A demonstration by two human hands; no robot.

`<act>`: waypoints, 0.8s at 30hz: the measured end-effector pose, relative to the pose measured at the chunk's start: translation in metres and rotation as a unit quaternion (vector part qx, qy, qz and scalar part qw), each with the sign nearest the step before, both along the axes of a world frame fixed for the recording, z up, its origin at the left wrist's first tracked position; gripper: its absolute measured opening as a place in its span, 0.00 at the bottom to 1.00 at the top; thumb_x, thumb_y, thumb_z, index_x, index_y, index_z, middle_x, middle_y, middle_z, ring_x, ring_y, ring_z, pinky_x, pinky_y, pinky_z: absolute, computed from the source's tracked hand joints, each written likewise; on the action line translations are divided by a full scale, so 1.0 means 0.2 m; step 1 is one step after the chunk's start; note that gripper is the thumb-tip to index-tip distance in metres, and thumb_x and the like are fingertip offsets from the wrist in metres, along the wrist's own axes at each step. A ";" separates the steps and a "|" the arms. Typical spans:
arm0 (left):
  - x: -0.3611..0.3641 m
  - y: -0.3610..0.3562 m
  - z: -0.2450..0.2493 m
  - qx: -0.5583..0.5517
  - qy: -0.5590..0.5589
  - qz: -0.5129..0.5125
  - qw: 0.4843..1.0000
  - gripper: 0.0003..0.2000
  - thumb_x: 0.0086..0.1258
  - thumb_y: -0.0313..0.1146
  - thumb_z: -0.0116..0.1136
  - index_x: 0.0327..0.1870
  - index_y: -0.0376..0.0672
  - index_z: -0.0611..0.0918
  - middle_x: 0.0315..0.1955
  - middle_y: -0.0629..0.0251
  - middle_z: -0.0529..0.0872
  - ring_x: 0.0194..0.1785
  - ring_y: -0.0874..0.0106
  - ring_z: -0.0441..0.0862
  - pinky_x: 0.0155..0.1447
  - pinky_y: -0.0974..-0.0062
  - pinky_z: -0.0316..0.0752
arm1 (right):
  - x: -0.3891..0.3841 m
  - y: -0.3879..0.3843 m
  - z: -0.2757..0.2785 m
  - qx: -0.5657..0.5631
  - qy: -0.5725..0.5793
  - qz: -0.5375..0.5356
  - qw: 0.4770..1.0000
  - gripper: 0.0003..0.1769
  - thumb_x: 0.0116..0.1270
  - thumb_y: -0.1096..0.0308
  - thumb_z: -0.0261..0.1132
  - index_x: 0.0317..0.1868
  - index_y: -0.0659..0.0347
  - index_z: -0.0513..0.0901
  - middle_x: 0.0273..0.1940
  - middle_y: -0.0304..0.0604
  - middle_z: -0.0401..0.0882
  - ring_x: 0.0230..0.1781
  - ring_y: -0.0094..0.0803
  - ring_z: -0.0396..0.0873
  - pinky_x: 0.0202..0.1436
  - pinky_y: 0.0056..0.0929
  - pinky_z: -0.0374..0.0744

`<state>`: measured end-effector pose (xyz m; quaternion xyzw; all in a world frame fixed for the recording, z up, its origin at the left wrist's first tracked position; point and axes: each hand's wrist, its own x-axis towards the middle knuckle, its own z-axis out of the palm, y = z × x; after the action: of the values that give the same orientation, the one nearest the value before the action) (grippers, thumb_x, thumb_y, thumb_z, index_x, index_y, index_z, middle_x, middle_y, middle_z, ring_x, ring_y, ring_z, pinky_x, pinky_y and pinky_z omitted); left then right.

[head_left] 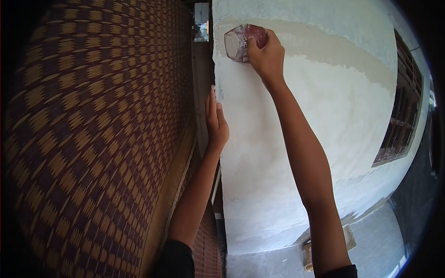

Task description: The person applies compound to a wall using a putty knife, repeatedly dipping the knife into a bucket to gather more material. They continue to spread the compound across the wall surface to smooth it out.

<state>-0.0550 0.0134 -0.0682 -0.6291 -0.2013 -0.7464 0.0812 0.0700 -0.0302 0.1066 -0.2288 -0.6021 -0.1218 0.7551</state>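
My right hand is raised near the top of the white wall. Its thumb and fingers grip a dark red putty scraper, a flat piece smeared with pale putty on its left side. The scraper lies close against the wall, beside a beige-grey band of putty; whether its edge touches is hard to tell. Lower down, my left hand rests along the wall's left edge with fingers stretched upward. Nothing shows in it.
A woven brown and tan panel rises on the left, with a narrow dark gap between it and the wall. A barred window is set in the wall at right. Grey floor and a small wooden object lie below.
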 end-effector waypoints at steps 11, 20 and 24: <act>-0.01 0.01 0.01 0.006 -0.003 0.004 1.000 0.23 0.84 0.31 0.32 0.77 0.35 0.59 0.71 0.45 0.66 0.75 0.52 0.64 0.76 0.59 0.61 | 0.03 -0.01 0.02 0.003 0.021 0.029 0.999 0.19 0.63 0.68 0.65 0.51 0.71 0.79 0.38 0.60 0.87 0.40 0.48 0.88 0.50 0.37 0.82; -0.01 0.02 0.01 0.013 0.000 -0.004 1.000 0.23 0.84 0.30 0.31 0.77 0.36 0.59 0.71 0.45 0.65 0.75 0.53 0.64 0.75 0.59 0.62 | 0.07 0.00 0.04 -0.017 0.044 0.034 0.998 0.20 0.63 0.66 0.66 0.50 0.72 0.79 0.39 0.58 0.87 0.39 0.46 0.88 0.48 0.37 0.83; -0.01 0.02 0.00 -0.002 0.002 -0.007 1.000 0.23 0.84 0.30 0.32 0.77 0.36 0.59 0.71 0.45 0.65 0.74 0.53 0.64 0.75 0.59 0.62 | -0.02 0.02 -0.01 0.021 -0.031 0.011 0.999 0.19 0.63 0.67 0.66 0.51 0.71 0.79 0.38 0.57 0.87 0.39 0.45 0.88 0.49 0.36 0.83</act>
<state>-0.0570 0.0167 -0.0691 -0.6321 -0.1986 -0.7452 0.0751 0.0651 -0.0271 0.1056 -0.2026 -0.6252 -0.1337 0.7417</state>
